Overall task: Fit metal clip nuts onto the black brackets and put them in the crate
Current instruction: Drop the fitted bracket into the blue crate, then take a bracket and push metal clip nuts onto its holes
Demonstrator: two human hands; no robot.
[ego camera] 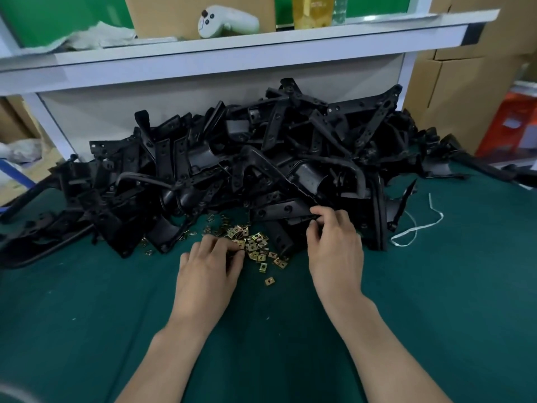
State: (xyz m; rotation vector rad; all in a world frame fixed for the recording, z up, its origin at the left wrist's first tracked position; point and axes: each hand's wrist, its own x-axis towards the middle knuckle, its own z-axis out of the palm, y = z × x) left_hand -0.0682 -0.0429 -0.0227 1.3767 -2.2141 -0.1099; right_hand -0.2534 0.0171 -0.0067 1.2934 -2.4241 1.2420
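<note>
the left hand (209, 266) rests on the small brass-coloured square metal clip nuts (255, 247), fingers curled into the edge of the scatter (whether one is actually pinched, cannot tell). the nuts lie loose on the dark green table mat (87, 315), right at the foot of the big heap of black stamped-metal brackets (261, 164). the right hand (334, 245) grips a flat black bracket arm (282, 210) with round holes, fingers and thumb curled over its end, low at the heap's front.

brackets (232, 158): black | clip nuts (255, 245): brass-gold | table cover (87, 301): dark green | string (415, 228): white
</note>
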